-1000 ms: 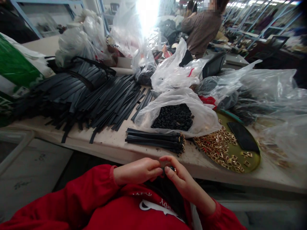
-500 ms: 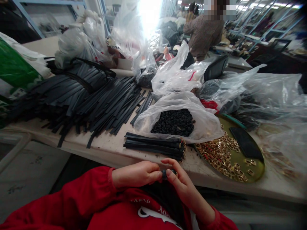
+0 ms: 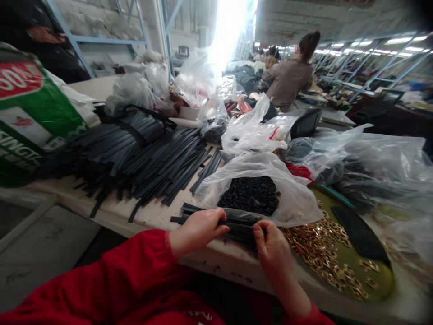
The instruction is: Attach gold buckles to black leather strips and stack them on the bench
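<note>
A black strap point(image 3: 241, 226) stretches between my two hands at the table's front edge. My left hand point(image 3: 200, 229) is closed on its left part, thumb on top. At the strap's right end, my right hand point(image 3: 272, 246) pinches it, and the fingers hide that tip. Right behind and below the hands lies a small stack of black straps point(image 3: 188, 208), partly covered by them. Just beyond, an open clear plastic bag point(image 3: 301, 212) holds many small black loops point(image 3: 250, 194). To the right of my right hand, gold buckles point(image 3: 326, 246) are heaped on a gold-coloured round tray point(image 3: 384, 286).
A large pile of long black straps point(image 3: 162, 162) covers the table's left part. A green printed sack point(image 3: 43, 113) stands at far left. More plastic bags point(image 3: 257, 128) crowd the back. A dark flat block point(image 3: 360, 232) lies on the tray. Another person point(image 3: 287, 83) stands farther off.
My hands have moved from close to my body forward to the small strap stack, and farther apart, with a strap now stretched between them. The view has tilted up.
</note>
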Tool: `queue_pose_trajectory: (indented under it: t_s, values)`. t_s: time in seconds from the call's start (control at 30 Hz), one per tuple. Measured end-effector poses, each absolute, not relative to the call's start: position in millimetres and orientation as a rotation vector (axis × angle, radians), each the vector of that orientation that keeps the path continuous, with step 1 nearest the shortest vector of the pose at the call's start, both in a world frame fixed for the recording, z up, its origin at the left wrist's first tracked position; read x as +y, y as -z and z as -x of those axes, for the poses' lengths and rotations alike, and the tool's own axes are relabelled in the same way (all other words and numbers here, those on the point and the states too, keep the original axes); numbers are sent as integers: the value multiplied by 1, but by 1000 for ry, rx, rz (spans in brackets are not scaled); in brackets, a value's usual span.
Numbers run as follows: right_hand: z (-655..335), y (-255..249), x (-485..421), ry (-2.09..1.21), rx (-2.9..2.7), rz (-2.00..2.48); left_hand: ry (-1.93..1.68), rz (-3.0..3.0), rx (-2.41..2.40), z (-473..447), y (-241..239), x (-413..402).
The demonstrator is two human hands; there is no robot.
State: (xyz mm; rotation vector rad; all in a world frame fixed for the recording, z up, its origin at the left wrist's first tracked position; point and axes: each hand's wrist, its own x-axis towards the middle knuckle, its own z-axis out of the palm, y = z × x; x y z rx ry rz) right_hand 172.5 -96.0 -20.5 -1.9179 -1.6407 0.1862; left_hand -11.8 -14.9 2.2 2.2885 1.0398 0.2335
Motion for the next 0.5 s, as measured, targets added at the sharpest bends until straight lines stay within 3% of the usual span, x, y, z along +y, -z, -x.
queue_pose_trajectory:
  t_s: [0.17, 0.33, 0.5]
  values:
    - [-195, 41, -62, 412, -1882, 1935, -474, -2533, 1121, 18, 8, 7]
    - [-193, 51, -63, 500, -1918, 1857, -293, -2430, 1709, 60, -2, 49]
    - [-187, 49, -68, 539, -1913, 1870, -87, -2255, 1914, 80, 0, 90]
